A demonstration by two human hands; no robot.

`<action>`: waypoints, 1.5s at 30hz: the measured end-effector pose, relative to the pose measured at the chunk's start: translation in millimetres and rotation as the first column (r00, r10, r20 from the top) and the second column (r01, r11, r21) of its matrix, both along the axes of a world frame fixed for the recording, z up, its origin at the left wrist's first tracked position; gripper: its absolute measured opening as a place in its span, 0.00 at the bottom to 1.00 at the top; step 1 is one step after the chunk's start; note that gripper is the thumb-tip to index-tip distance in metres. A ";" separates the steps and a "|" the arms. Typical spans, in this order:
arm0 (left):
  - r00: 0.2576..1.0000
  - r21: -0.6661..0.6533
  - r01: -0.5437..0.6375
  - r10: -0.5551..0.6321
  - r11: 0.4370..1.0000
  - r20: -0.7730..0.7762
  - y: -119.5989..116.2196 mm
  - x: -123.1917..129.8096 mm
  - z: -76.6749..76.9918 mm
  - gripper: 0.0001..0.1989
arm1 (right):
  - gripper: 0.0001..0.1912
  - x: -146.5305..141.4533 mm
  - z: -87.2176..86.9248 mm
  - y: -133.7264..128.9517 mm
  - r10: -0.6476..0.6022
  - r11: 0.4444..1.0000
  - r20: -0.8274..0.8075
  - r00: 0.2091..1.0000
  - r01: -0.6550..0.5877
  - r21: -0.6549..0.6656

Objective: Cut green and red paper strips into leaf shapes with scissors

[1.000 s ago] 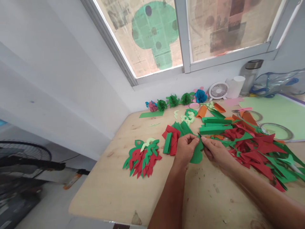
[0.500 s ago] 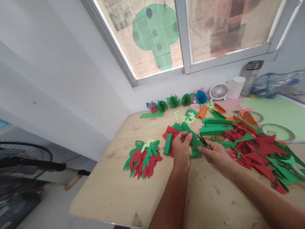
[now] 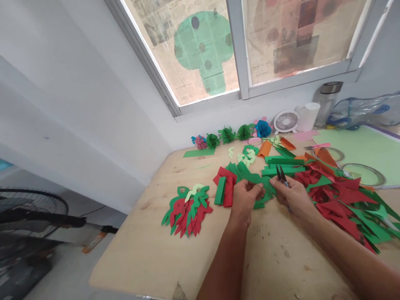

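My left hand point(image 3: 245, 199) pinches a piece of green paper point(image 3: 267, 190) between thumb and fingers, the grip narrow and closed on it; the paper lies between my two hands, just above the near part of the table point(image 3: 140, 246). My right hand point(image 3: 295, 198) is closed round small scissors point(image 3: 281, 176), blades slightly parted and pointing away from me, clear of the paper, while its fingertips reach the paper's right edge. Whether the outline of this piece is fully cut, I cannot tell, as my fingers cover part of it. Judging by how things lie, a good share is done: to the left sits a pile of red and green cut-outs point(image 3: 187, 212), a pale green one on top, and farther off lie more pale green shapes point(image 3: 247, 157). What looks left uncut is the folded red paper point(image 3: 229, 180) beside my left hand, the small green strip point(image 3: 220, 191) on it, and the green strips point(image 3: 283, 170) beyond my right hand. Red and green scraps point(image 3: 342, 202) heap up to the right.
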State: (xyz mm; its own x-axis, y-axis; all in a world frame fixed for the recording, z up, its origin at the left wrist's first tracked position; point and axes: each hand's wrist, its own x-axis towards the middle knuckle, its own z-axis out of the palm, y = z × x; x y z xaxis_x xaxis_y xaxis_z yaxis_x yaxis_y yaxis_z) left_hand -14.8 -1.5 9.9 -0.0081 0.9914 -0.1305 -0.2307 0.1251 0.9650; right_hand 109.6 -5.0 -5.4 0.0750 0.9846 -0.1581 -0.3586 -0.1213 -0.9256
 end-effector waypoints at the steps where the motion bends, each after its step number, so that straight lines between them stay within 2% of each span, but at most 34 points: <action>1: 1.000 0.001 -0.012 0.012 1.000 0.020 0.6 0.3 0.1 0.08 | 0.22 0.2 0.5 -0.1 -0.006 1.000 -0.014 1.000 0.006 0.011; 6: 0.976 -0.032 -0.143 0.147 0.989 0.162 4.5 1.6 1.5 0.12 | 0.20 -2.4 1.7 -3.3 0.020 0.998 -0.033 0.999 -0.018 0.068; 15: 0.920 -0.060 -0.276 0.282 0.959 0.272 6.0 2.3 1.2 0.13 | 0.21 -8.9 -2.7 -8.9 0.130 0.991 -0.041 0.991 -0.129 0.020; 25: 0.909 -0.044 -0.268 0.267 0.963 0.321 3.1 4.4 3.8 0.13 | 0.21 -14.8 -0.1 -14.5 0.243 0.970 -0.039 0.969 -0.243 -0.005; 45: 0.947 0.020 -0.197 0.185 0.980 0.261 1.5 10.3 -0.2 0.11 | 0.23 -13.1 0.6 -13.0 0.263 0.964 -0.007 0.965 -0.263 0.027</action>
